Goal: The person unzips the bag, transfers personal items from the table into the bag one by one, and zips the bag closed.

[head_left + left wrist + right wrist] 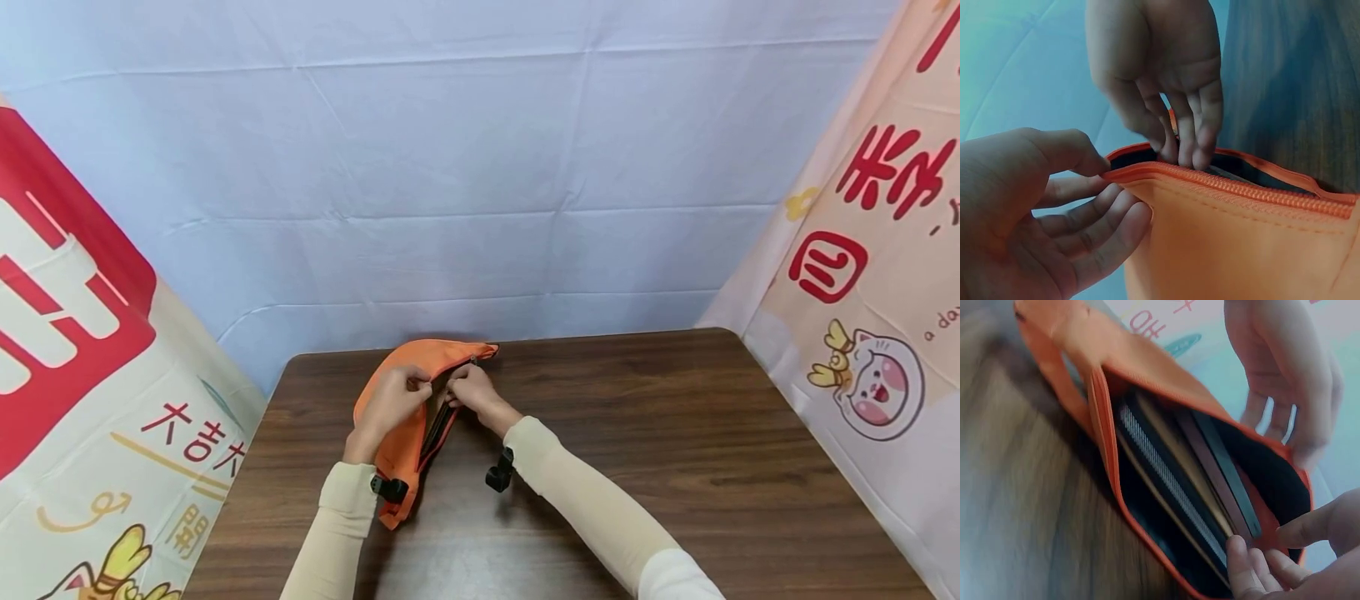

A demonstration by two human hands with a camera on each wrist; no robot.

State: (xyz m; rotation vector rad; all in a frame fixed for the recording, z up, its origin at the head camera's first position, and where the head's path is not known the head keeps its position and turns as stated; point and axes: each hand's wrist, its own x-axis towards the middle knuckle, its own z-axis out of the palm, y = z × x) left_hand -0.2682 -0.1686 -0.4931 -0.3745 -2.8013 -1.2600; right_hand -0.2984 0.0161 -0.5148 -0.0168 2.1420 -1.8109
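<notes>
An orange zip bag (pixel 401 450) lies at the table's far left, its mouth facing right and unzipped. My left hand (pixel 395 396) pinches the rim between thumb and forefinger, beside the orange zipper teeth (pixel 1247 189). Over the opening, my right hand (pixel 474 388) reaches its fingers inside. In the right wrist view, those fingertips (pixel 1238 550) touch the near ends of several flat, book-like items (pixel 1169 469) in the bag. Their edges look black, brown and dark green. A gap shows between right thumb and fingers. The bag's dark lining is partly visible.
The dark wooden table (pixel 645 433) extends to the right of the bag. A pale cloth backdrop (pixel 465 167) hangs behind it, with printed cloths (pixel 862 275) at both sides. The bag's strap end (pixel 393 512) points toward the near edge.
</notes>
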